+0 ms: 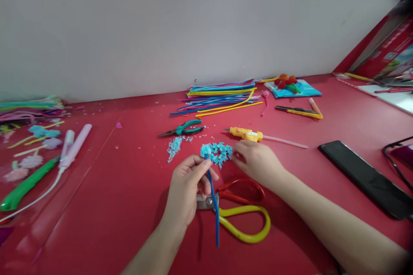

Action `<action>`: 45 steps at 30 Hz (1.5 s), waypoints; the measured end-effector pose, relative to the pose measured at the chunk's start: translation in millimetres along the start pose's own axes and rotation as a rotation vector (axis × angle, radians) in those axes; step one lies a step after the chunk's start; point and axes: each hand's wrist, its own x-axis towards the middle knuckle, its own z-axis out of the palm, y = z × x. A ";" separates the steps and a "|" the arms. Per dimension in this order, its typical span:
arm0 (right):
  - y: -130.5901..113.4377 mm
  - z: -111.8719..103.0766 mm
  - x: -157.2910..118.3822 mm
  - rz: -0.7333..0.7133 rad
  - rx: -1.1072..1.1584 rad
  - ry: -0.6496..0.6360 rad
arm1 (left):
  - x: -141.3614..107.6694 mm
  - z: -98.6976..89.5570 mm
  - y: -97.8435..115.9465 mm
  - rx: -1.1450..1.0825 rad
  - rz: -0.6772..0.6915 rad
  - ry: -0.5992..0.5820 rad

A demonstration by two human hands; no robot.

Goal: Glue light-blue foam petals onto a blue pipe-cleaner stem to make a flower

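Observation:
My left hand (190, 184) pinches a blue stem (213, 206) that hangs down toward the table's front. A light blue fluffy tip (205, 150) sits at the stem's top. To the right, my right hand (253, 157) has its fingers bent down at the edge of a pile of small light blue pieces (222, 153); its fingertips are partly hidden, and whether they hold a piece is unclear. Scissors with one red and one yellow handle (254, 238) lie below both hands, their blades partly behind my left hand.
Pliers (187, 129), finer blue bits (174, 148) and a yellow glue gun (247, 133) lie beyond the hands. Pipe cleaners (219, 94) are bundled by the wall. A black phone (364, 176) lies right; a pink styling iron (75, 146) and green tool (30, 184) lie left.

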 end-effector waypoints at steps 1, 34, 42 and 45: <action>-4.5 3.9 0.6 -0.052 0.006 -0.010 | 0.1 0.2 -0.3 0.001 -0.002 -0.001; -10.0 -15.7 -7.9 0.189 1.145 0.002 | -8.7 13.8 2.0 0.094 -0.061 -0.042; -17.2 -23.9 -13.0 0.251 1.494 -0.103 | -8.0 10.4 -5.6 0.222 -0.068 -0.138; -17.5 -24.6 -13.1 0.201 1.394 -0.047 | -8.9 11.1 -6.1 0.264 -0.056 -0.150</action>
